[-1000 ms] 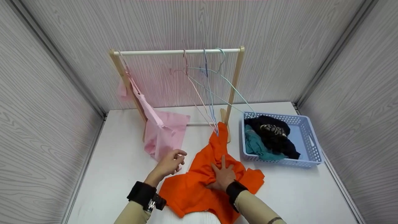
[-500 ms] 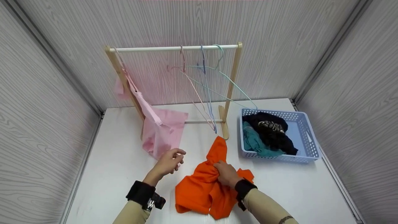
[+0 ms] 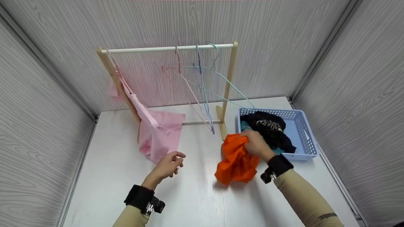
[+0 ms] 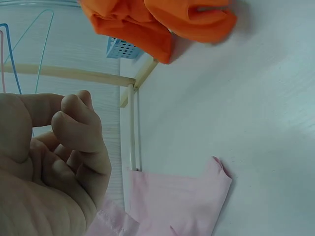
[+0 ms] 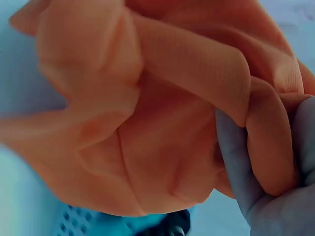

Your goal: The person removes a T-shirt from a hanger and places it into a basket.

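Observation:
An orange garment point(image 3: 237, 160) hangs bunched from my right hand point(image 3: 256, 145), which grips its upper part beside the basket's near left corner. In the right wrist view, the cloth point(image 5: 167, 123) fills most of the picture, with fingers and thumb pinching a fold. My left hand point(image 3: 168, 164) hovers with loosely curled fingers near a pink garment point(image 3: 157, 135), holding nothing; the left wrist view shows the same bare left hand point(image 4: 59, 157). The pink garment hangs from a hanger at the rack's left end, its lower part spread on the table.
A wooden rack with a white rail point(image 3: 142, 49) stands at the back. From it hang a pink hanger point(image 3: 189, 90), a blue hanger point(image 3: 204, 91) and a green hanger point(image 3: 233, 86). The blue basket point(image 3: 311, 138) at right holds black clothing point(image 3: 271, 129) and teal clothing point(image 3: 245, 126).
My right hand first lay spread on the orange garment, then gathered it, and has now lifted it up and right toward the basket. My left hand has barely moved.

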